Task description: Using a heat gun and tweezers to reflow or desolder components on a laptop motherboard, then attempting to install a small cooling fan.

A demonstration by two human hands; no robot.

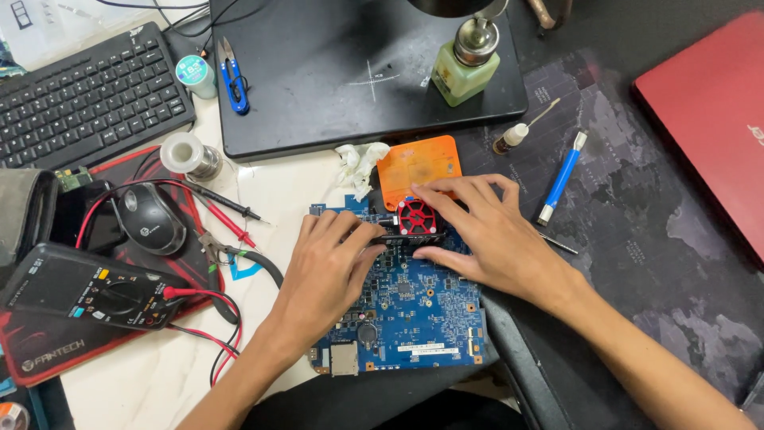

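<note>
A blue circuit board (pixel 414 310) is laid flat on the desk (pixel 278 191), near its front edge, between the two forearms. At the board's upper edge a small black unit with a red fan (pixel 417 217) is seated, just below an orange pad (pixel 418 163).

The left hand (pixel 326 271) is rested on the board's left half; its fingers (pixel 362 232) are curled against the left side of the fan unit. The right hand (pixel 485 231) is laid over the unit's right side, with the fingers spread narrowly, the upper ones at its top edge and the thumb below it. The unit is thus pinched from both sides; whether it is lifted off the board cannot be told.

The step in hand is judged to be the seating or steadying of the fan unit on the board. The next move would call for even pressure from both sides, with the board kept flat.

A multimeter (pixel 87 291) with red and black leads, a mouse (pixel 150 216), a keyboard (pixel 87 91), a blue-handled tool (pixel 561 177) and a green dispenser bottle (pixel 465 68) are noted well apart from the hands.
</note>
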